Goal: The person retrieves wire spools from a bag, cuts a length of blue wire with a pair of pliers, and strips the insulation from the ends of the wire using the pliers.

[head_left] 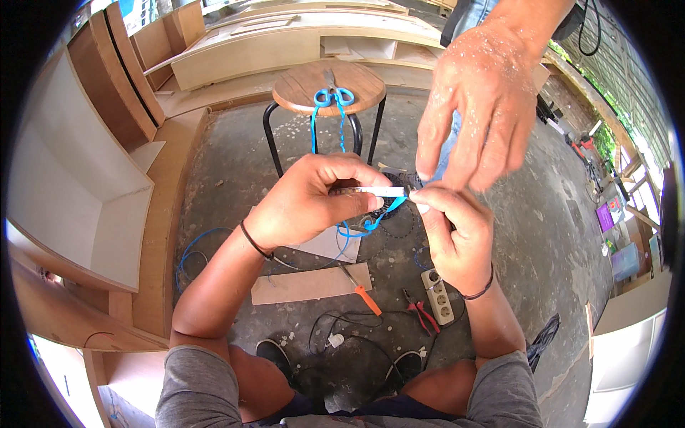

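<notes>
My left hand (321,192) is closed, with thumb and fingers pinching a small flat white strip (389,192) that points to the right. At the strip's dark right end, my right hand (457,225) pinches with thumb and forefinger. A narrow blue ribbon (391,207) runs from those fingertips and loops down below my left hand. Another person's hand (481,107), speckled with white dust, reaches in from the upper right, its fingers just above my right hand. Blue-handled scissors (333,93) lie on the round wooden stool (296,84) ahead, with blue ribbon hanging over its edge.
On the concrete floor lie a thin wooden board (307,285), an orange-handled screwdriver (367,299), red-handled pliers (422,314), a white power strip (438,298) and black cables (335,321). Wooden cabinet parts (250,60) stand along the back, and a white-lined cabinet (71,171) at left.
</notes>
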Motion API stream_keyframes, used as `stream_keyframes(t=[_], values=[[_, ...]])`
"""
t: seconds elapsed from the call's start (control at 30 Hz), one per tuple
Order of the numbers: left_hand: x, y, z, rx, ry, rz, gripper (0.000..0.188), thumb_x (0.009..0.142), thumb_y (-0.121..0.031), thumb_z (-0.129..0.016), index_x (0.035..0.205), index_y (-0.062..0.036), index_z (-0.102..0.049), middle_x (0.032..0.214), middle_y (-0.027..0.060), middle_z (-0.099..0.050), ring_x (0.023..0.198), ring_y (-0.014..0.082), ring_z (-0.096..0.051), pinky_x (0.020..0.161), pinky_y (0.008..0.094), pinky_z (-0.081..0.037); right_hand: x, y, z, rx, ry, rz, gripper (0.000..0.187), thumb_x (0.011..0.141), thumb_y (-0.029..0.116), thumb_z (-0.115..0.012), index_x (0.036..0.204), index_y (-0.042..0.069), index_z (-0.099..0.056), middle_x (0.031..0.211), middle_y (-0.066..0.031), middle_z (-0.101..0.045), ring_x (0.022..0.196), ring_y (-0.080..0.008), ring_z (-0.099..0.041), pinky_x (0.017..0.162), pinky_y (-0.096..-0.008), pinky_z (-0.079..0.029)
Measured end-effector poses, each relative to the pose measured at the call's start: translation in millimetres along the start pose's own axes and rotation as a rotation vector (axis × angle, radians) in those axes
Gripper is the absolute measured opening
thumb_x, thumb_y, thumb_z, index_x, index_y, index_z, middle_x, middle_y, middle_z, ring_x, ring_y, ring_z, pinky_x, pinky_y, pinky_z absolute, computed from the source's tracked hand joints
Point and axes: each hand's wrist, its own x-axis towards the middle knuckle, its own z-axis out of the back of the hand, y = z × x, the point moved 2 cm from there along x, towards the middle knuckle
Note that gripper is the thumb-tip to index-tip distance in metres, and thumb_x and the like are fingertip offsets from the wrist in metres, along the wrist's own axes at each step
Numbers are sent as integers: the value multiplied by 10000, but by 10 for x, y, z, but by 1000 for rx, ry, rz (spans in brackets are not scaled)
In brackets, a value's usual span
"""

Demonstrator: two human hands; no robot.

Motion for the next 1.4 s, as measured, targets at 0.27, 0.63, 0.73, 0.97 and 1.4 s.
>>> stream_keyframes(t=[0.27,0.63,0.73,0.97,1.4], values=[[12,53,-22,-36,2,31,194,808,13,-620,1000,-7,-638,945,35,-620,877,85,-557,777,227,-446,-111,-198,-133,138,-47,-44,196,731,-52,-596,910,26,-606,925,-96,-613,877,-239,-598,732,-322,-461],[38,122,-78,-51,0,59,197,818,-5,-621,1015,2,-624,930,6,-616,842,56,-530,739,214,-445,-219,-483,-89,137,57,-269,218,816,135,-594,1022,66,-577,1027,-77,-592,967,-209,-553,798,-315,-433],[53,109,-84,-33,-1,129,189,831,-26,-616,1016,8,-617,917,-3,-612,829,47,-521,724,204,-436,-270,-628,4,15,111,-251,237,859,164,-539,1068,52,-554,1079,-57,-561,1002,-177,-508,842,-301,-400],[87,187,-76,-69,-45,107,171,835,-50,-622,991,17,-610,877,-11,-596,810,41,-515,712,201,-423,-323,-708,128,206,46,-344,442,898,264,-465,1259,16,-401,1207,-132,-489,1102,-233,-466,938,-334,-373],[179,454,79,-374,-230,100,85,847,-109,-577,878,-32,-592,791,-7,-544,678,75,-482,617,216,-385,-320,-1013,267,1342,-234,-538,383,905,269,-467,1219,54,-431,1173,-109,-502,1039,-251,-495,833,-390,-421]])
